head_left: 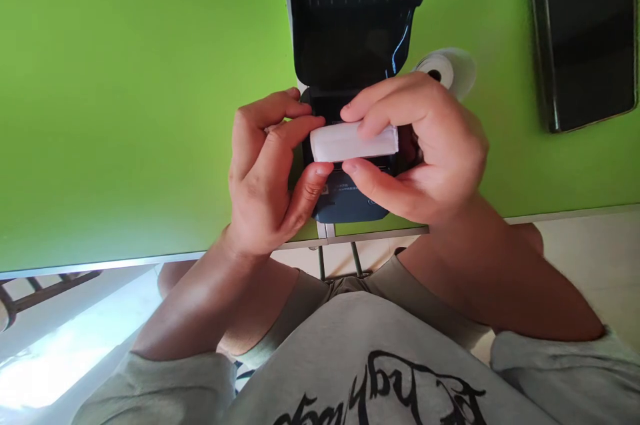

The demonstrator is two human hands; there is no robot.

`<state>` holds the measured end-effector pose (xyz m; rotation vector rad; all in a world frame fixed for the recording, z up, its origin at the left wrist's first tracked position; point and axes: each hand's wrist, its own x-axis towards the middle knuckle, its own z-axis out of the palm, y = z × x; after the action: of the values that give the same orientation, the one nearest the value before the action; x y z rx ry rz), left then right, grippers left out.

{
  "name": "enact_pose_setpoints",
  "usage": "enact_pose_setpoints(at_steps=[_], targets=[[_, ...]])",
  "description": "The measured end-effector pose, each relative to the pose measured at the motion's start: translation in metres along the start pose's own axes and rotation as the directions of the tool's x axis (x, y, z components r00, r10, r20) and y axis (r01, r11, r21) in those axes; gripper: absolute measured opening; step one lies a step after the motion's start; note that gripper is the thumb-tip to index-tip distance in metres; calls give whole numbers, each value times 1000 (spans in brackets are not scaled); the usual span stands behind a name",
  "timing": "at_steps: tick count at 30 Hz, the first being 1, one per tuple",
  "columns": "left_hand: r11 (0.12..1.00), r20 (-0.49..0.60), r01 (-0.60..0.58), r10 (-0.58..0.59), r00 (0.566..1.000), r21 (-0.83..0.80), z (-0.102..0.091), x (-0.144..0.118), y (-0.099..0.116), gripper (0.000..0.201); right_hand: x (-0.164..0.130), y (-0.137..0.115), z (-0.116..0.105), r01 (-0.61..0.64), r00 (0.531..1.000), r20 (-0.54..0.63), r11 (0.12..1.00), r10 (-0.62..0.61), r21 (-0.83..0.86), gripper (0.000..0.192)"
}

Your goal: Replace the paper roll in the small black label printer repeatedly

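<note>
A white paper roll (353,142) is held between both hands just above a small black printer (350,31) whose lid stands open toward the far side. My right hand (425,145) grips the roll from the right with fingers above and thumb below. My left hand (267,171) pinches its left end with index finger and thumb. The printer's dark blue front (345,201) shows below the roll, near the table's front edge.
A second white paper roll (447,69) lies on the green table (125,111) right of the printer. A black flat device (585,35) lies at the far right. Table legs and a pale floor show below the front edge.
</note>
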<state>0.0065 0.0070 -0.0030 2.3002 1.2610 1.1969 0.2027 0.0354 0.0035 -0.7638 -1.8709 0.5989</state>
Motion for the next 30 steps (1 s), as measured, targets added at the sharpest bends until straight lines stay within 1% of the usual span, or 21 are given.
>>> enact_pose_setpoints(at_steps=[3, 4, 6, 8, 9, 12, 15, 17, 20, 21, 23, 27, 30], targets=[[1000, -24, -5, 5, 1000, -2, 0, 0, 1, 31, 0, 0, -1, 53, 998, -21, 998, -54, -17, 15], [1000, -33, -10, 10, 999, 1, 1, 0, 1, 31, 0, -1, -2, 33, 999, -14, 999, -33, -23, 16], [1000, -42, -12, 12, 999, 10, 1, 0, 2, 31, 0, -4, -2, -53, 998, 17, 998, 54, -40, 22], [1000, -47, -15, 16, 999, 18, 1, 1, 3, 31, 0, -7, -1, -154, 986, 52, 986, 157, -66, 31], [1000, -50, -21, 22, 998, 21, 1, 1, 3, 31, 0, -9, -1, -184, 980, 64, 980, 189, -77, 35], [999, -64, -23, 25, 998, 34, 1, 1, 5, 32, 1, -13, 0, -194, 976, 82, 977, 201, -90, 37], [999, -66, -5, 8, 998, 39, 1, 0, 5, 32, 1, -12, 0, -175, 979, 90, 979, 184, -103, 34], [999, -49, 20, -18, 999, 37, 1, 0, 5, 32, 0, -10, -1, -136, 986, 79, 983, 146, -121, 26], [998, -19, 42, -41, 999, 49, 0, 0, 4, 34, 0, -4, -2, -1, 1000, 11, 993, 3, -122, 13], [997, -9, 46, -45, 999, 57, 0, 0, 4, 36, 0, -2, -2, 39, 999, -15, 992, -41, -118, 12], [997, 5, 53, -53, 999, 63, -1, -1, 5, 38, 1, 1, -2, 81, 995, -55, 988, -89, -128, 11], [994, 12, 106, -107, 994, 20, -1, -1, 6, 34, 1, 5, -2, 83, 990, -98, 979, -102, -184, 13], [993, 11, 119, -118, 993, -23, 0, -1, 7, 32, 1, 3, -4, 74, 993, -78, 976, -91, -205, 12]])
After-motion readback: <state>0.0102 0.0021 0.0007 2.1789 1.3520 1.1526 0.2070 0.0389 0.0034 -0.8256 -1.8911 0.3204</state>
